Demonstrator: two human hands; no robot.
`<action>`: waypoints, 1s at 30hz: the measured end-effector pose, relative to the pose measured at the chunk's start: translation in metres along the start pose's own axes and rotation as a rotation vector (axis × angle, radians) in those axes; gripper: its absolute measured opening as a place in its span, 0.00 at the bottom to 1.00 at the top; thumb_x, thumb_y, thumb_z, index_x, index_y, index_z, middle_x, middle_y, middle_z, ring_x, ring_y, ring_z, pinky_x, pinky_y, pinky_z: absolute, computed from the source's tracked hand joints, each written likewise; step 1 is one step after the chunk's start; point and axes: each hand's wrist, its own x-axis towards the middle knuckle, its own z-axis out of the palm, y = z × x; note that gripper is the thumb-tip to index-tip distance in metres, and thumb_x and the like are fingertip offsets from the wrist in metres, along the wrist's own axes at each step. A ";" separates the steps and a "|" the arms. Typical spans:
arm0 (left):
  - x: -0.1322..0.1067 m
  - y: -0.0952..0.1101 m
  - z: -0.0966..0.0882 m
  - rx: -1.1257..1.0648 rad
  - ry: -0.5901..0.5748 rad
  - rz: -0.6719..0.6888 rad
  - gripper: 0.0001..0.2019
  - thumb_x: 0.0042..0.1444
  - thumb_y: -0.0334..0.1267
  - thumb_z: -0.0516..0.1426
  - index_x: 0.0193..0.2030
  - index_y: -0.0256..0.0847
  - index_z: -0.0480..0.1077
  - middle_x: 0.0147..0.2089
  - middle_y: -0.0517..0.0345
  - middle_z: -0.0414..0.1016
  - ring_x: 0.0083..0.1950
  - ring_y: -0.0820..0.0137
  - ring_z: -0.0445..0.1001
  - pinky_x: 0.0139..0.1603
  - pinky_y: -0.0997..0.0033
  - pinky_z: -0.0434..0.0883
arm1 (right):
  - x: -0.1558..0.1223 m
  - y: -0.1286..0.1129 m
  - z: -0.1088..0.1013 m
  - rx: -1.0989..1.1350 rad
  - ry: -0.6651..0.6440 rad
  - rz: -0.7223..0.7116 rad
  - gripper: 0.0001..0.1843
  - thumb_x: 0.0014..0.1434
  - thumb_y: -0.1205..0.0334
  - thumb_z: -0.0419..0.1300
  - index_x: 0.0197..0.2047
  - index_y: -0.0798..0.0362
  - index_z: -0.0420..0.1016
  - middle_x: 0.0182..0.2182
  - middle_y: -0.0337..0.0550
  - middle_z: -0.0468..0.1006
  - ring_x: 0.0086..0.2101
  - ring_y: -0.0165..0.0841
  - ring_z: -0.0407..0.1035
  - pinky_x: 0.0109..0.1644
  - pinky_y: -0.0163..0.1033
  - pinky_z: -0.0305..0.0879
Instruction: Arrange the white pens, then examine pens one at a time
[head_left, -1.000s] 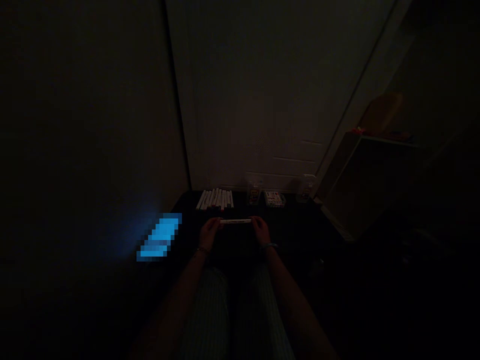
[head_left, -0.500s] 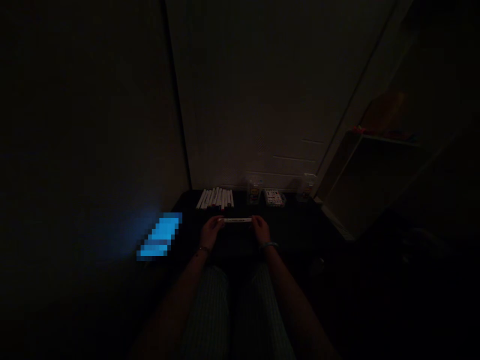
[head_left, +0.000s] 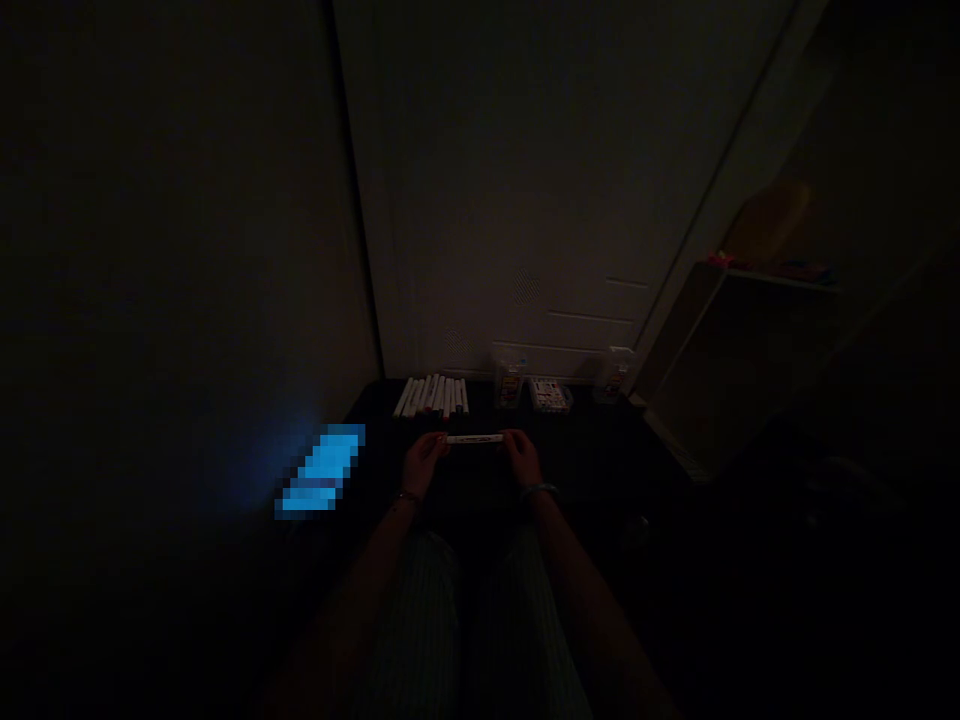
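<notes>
Between my two hands a white marker [head_left: 475,439] is held level, crosswise above the dark table. My left hand [head_left: 424,460] pinches its left end, and my right hand [head_left: 521,457] pinches its right end. Dark print shows along the barrel. Just beyond my left hand, several white markers [head_left: 431,396] lie side by side in a row, some with coloured ends. The light is very dim, so the fingertips are hard to make out.
Behind the hands stand a clear plastic container [head_left: 509,382], a clear case packed with markers [head_left: 550,395] and another clear container [head_left: 614,376]. A bright blue, pixelated screen [head_left: 322,472] glows at the left. Walls close in behind and left; a cabinet [head_left: 712,350] stands right.
Hardly anything differs. Both hands keep the marker in the same place, with its print turned slightly.
</notes>
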 end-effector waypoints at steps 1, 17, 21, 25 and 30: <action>0.000 0.001 0.000 -0.003 0.007 0.002 0.24 0.38 0.52 0.61 0.38 0.35 0.69 0.37 0.51 0.75 0.36 0.69 0.73 0.42 0.64 0.71 | 0.000 0.000 0.000 -0.004 -0.001 0.001 0.20 0.53 0.46 0.51 0.39 0.53 0.71 0.26 0.39 0.72 0.29 0.29 0.65 0.32 0.32 0.61; 0.000 0.000 0.000 0.045 -0.024 0.015 0.25 0.39 0.55 0.59 0.37 0.35 0.69 0.30 0.55 0.73 0.29 0.73 0.70 0.29 0.74 0.68 | 0.000 -0.001 -0.002 -0.015 0.004 -0.002 0.20 0.53 0.44 0.50 0.36 0.53 0.70 0.24 0.38 0.73 0.27 0.29 0.65 0.32 0.32 0.60; 0.000 0.000 0.000 0.053 -0.030 0.008 0.24 0.39 0.55 0.59 0.37 0.36 0.68 0.29 0.55 0.73 0.29 0.73 0.70 0.30 0.74 0.68 | -0.001 -0.002 -0.002 -0.013 -0.014 -0.002 0.20 0.53 0.45 0.50 0.36 0.53 0.70 0.25 0.38 0.73 0.28 0.29 0.66 0.32 0.32 0.60; 0.000 0.001 0.001 0.056 -0.024 0.010 0.25 0.39 0.56 0.58 0.37 0.36 0.68 0.30 0.56 0.73 0.29 0.73 0.70 0.31 0.73 0.68 | -0.001 -0.002 -0.001 -0.022 -0.008 0.004 0.20 0.53 0.45 0.50 0.36 0.53 0.70 0.25 0.38 0.72 0.28 0.30 0.65 0.32 0.32 0.60; 0.000 0.000 0.001 0.060 -0.028 0.020 0.25 0.39 0.56 0.58 0.38 0.37 0.68 0.31 0.56 0.73 0.30 0.73 0.70 0.31 0.74 0.67 | -0.001 -0.003 -0.001 -0.011 -0.020 -0.002 0.20 0.53 0.46 0.50 0.38 0.53 0.69 0.26 0.39 0.73 0.28 0.29 0.65 0.31 0.32 0.60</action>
